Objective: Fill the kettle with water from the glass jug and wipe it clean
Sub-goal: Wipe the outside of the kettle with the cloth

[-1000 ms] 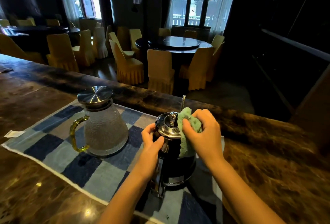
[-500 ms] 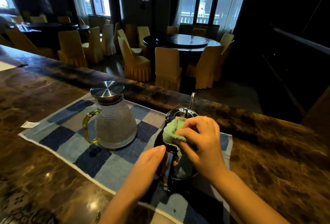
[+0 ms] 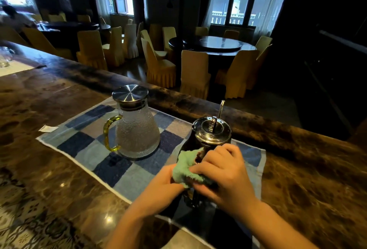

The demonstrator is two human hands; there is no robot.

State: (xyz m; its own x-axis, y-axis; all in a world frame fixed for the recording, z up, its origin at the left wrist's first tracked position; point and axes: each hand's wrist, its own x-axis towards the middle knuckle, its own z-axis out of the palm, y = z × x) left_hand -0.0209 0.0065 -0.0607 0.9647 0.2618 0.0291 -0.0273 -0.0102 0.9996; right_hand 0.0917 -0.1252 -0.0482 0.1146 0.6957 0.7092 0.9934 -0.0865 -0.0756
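Right of the lidded jug (image 3: 137, 129) on the surface (image 3: 49, 179), the closed kettle (image 3: 210, 139) looks filled and mid-wipe, both hands (image 3: 198, 179) pressing a cloth (image 3: 185, 169) to its near side.

No readable text, label, brand, number or sign anywhere. Small white slip (image 3: 48, 128) on the table (image 3: 59, 98) beside the mat (image 3: 79, 145): too small and blurred to tell any print. Kettle (image 3: 212, 129) lid and jug (image 3: 137, 129) lid: bare metal, no marking legible. Cloth (image 3: 185, 171): plain green, nothing written.
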